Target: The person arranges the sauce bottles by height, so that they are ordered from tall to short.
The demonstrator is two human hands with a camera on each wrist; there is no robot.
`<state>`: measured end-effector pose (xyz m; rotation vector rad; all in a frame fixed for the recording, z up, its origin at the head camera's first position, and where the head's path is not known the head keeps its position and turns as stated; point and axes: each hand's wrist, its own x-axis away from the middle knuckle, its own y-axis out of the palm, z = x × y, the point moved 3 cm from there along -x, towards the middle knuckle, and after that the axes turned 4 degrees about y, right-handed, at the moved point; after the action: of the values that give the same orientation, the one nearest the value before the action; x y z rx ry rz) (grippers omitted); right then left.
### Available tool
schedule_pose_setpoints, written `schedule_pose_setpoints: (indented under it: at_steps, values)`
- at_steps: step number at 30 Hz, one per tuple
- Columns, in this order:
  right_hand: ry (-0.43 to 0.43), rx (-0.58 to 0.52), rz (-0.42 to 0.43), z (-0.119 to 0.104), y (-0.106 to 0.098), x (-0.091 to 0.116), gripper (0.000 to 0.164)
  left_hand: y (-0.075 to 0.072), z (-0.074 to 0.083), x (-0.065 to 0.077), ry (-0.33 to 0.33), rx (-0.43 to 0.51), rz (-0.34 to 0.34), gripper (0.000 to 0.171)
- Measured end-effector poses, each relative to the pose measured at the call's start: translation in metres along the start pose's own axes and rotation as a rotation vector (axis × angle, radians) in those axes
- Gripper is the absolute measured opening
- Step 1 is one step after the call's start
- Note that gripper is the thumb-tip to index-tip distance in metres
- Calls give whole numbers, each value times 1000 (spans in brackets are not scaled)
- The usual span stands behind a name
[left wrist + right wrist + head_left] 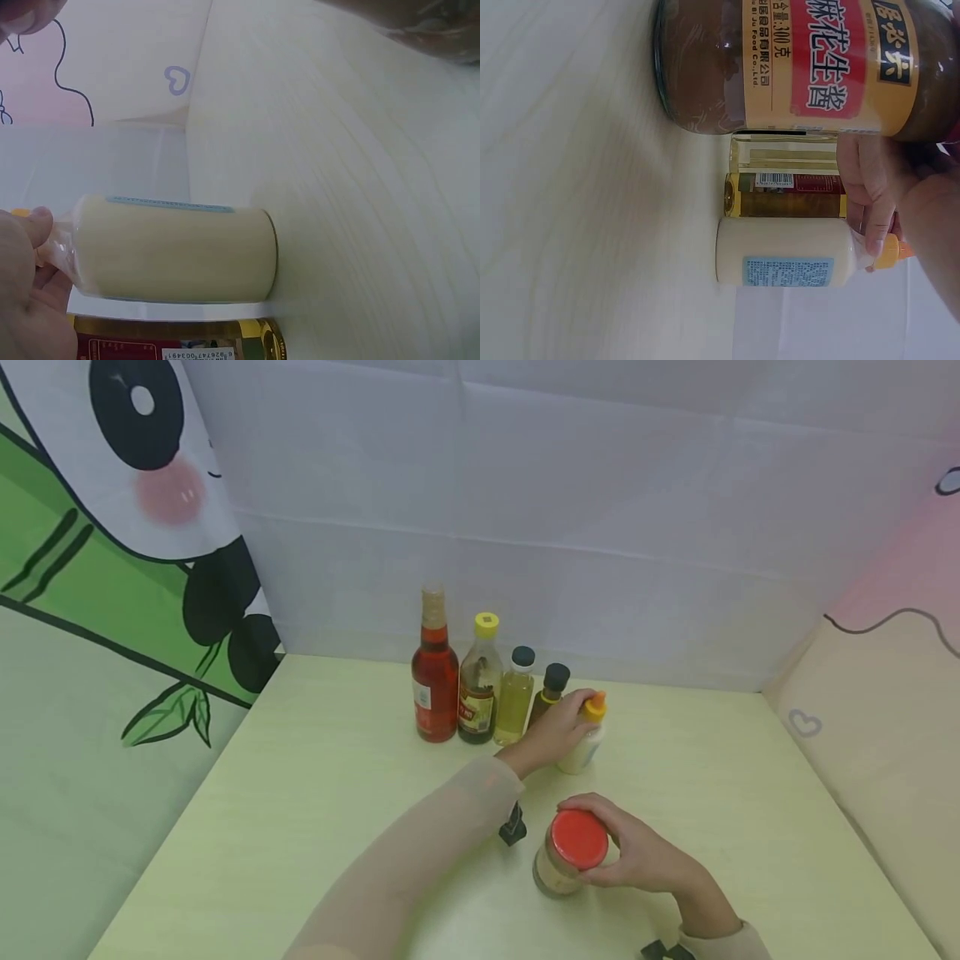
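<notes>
A squeeze bottle of cream-coloured sauce (577, 755) with an orange-yellow cap (595, 706) stands at the right end of a row of bottles. My left hand (552, 732) grips it by the neck, just under the cap, as the left wrist view also shows. Nearer to me is a peanut butter jar (557, 870) with a red lid (580, 839). The fingers and thumb of my right hand (637, 852) are curled round the jar's top. Its brown contents and red-and-tan label (829, 64) show in the right wrist view. Whether the jar touches the table cannot be told.
Left of the squeeze bottle stand a tall red bottle (435, 697), a yellow-capped dark sauce bottle (478, 697), a bottle of yellow oil (514, 702) and a black-capped bottle (556, 678) partly behind my left hand. A pale wall cloth (570, 543) hangs behind the table (315, 777).
</notes>
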<state>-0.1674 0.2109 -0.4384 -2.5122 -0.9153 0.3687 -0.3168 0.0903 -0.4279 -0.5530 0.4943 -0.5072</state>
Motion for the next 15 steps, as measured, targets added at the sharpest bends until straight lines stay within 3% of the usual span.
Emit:
schedule_pose_setpoints:
  at_steps: [8,15]
  values:
    - [1,-4,-2,-1,0,0,66,4,1,-7,-44,-7,47,48]
    - [5,-9,0,-1,0,1,67,5,6,-12,-151,-7,72,48]
